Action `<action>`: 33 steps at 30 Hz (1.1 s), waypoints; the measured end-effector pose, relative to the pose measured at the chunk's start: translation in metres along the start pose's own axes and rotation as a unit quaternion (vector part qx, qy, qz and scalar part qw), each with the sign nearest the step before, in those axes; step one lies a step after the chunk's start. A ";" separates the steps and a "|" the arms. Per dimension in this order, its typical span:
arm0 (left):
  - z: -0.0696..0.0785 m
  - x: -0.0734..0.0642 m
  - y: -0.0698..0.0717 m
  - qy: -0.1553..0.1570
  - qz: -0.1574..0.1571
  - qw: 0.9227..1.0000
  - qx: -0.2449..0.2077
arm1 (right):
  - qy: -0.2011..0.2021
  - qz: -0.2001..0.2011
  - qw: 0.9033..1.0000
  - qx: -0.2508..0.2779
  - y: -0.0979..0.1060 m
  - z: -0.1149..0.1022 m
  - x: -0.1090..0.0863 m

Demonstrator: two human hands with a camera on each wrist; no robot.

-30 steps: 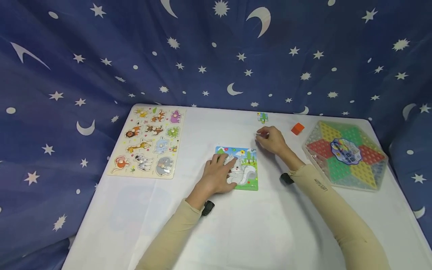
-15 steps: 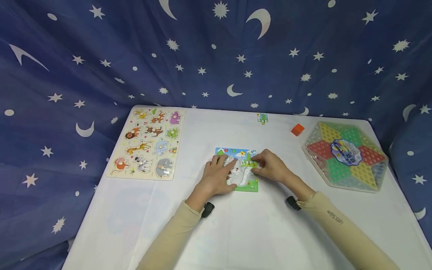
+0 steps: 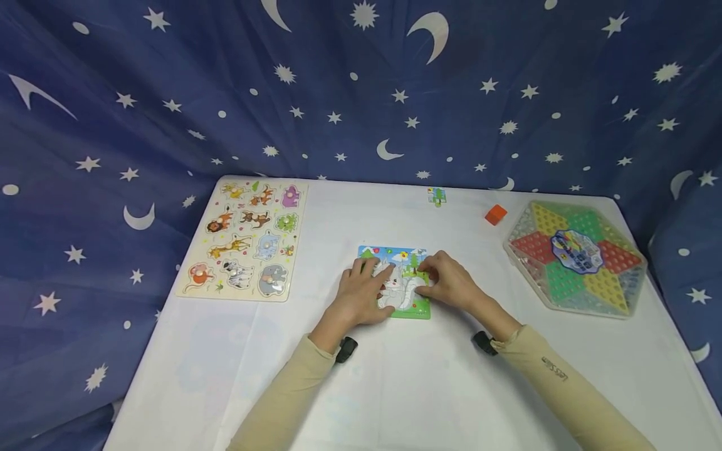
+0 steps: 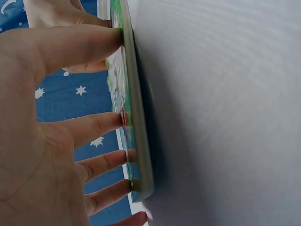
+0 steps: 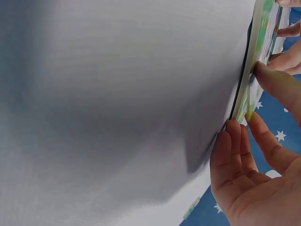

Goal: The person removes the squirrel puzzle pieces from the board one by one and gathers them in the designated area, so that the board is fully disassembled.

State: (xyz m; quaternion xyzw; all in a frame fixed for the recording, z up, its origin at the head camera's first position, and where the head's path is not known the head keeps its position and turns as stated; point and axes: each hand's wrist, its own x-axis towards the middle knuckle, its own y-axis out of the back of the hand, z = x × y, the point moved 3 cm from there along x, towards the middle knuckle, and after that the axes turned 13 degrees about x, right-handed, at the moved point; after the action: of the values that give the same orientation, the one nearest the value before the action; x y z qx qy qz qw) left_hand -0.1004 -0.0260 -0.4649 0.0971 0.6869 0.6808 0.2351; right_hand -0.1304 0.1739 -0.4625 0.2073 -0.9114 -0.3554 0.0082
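Note:
A square jigsaw puzzle [image 3: 416, 311] with a grey-white bushy-tailed animal on a green and blue scene lies mid-table. My left hand [image 3: 360, 297] rests on its left part, fingers spread and tips touching the surface, hiding some of the picture. At the right edge, my right hand [image 3: 454, 285] pinches a puzzle piece [image 5: 254, 94] between thumb and index finger, right over the board. Its other fingers curl beside the board's edge in the right wrist view. A loose puzzle piece [image 3: 437, 196] with a tree lies near the table's back edge.
A wooden animal peg puzzle [image 3: 194, 292] lies at the left. To the right are an orange block [image 3: 496, 215] and a hexagonal Chinese checkers box [image 3: 578, 252]. A dark blue starry cloth [image 3: 316, 75] hangs behind the white table [image 3: 417, 388].
The right hand has come from behind the board's right side down onto its right edge with the piece. My left hand has stayed on the board.

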 end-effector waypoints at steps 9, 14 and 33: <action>-0.001 0.001 0.002 0.000 -0.004 1.000 0.007 | 0.006 0.007 1.000 0.019 -0.002 -0.003 -0.001; -0.001 0.001 0.000 0.002 -0.006 1.000 0.005 | 0.009 0.007 1.000 0.022 -0.002 -0.003 -0.001; -0.001 0.000 -0.001 0.005 -0.009 1.000 -0.014 | 0.053 0.012 0.999 0.003 0.022 -0.001 0.011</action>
State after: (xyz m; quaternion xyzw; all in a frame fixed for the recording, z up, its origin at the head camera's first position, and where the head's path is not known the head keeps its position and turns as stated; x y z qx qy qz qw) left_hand -0.1009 -0.0268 -0.4664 0.0843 0.6794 0.6885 0.2394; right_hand -0.1482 0.1840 -0.4490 0.2144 -0.9131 -0.3415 0.0601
